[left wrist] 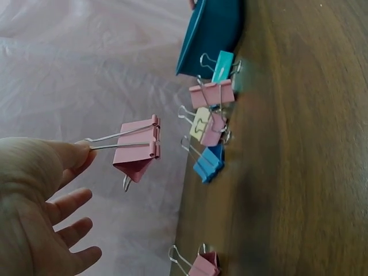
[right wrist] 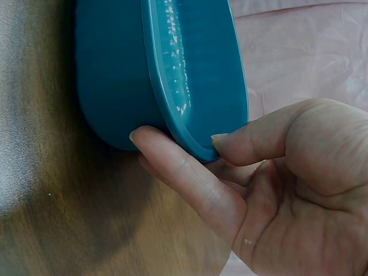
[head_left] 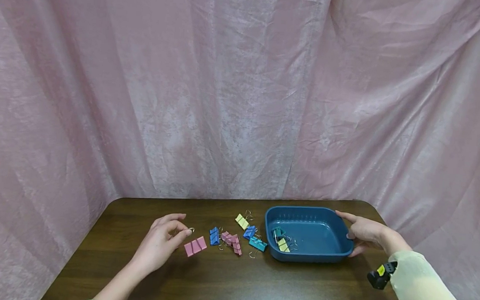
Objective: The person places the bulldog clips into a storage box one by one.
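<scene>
Left hand (head_left: 161,240) has a pink binder clip (head_left: 195,247) pinched by its handle above the worktop (head_left: 256,291); right hand (head_left: 369,232) grips the blue tray (head_left: 311,258) at its right end. Left wrist cam catches another pink clip (left wrist: 205,265) the head view doesn't. Tray's near the back edge, with room in front.

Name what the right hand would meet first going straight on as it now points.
The blue tray, at once: the right hand holds it by one end. If the tray slid along, the teal binder clip outside its opposite end would probably come next, though depth is unclear.
</scene>
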{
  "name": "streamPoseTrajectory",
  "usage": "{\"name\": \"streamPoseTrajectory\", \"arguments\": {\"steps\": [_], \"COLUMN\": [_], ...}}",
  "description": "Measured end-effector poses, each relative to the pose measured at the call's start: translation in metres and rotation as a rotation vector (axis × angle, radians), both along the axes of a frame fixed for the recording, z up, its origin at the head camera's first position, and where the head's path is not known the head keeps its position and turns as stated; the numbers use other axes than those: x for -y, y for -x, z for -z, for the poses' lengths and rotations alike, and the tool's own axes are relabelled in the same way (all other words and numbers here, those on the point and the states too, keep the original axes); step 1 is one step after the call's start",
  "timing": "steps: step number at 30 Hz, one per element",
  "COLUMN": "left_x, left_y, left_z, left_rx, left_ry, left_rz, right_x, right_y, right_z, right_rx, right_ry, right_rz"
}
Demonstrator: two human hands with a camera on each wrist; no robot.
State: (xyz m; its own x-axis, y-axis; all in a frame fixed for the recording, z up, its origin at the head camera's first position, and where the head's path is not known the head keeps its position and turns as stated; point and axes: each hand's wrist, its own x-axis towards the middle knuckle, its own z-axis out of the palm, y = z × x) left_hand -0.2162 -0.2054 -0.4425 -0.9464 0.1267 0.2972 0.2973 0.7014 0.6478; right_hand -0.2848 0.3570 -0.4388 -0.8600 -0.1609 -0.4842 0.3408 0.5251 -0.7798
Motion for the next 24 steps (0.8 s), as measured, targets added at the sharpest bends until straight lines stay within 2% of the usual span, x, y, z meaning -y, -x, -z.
{"name": "streamPoseTrajectory", "arguments": {"steps": [24], "left_x": [-0.043], "left_y": [0.015], "left_z": [-0.013], "left_rx": [-0.063], "left_ry": [-0.012], "left_rz": [0.092], "right_x": [0.0], "right_y": [-0.001], "right_z": [0.0], "right_rx": [-0.01], "right_ry": [0.012], "right_rz": [-0.002]}}
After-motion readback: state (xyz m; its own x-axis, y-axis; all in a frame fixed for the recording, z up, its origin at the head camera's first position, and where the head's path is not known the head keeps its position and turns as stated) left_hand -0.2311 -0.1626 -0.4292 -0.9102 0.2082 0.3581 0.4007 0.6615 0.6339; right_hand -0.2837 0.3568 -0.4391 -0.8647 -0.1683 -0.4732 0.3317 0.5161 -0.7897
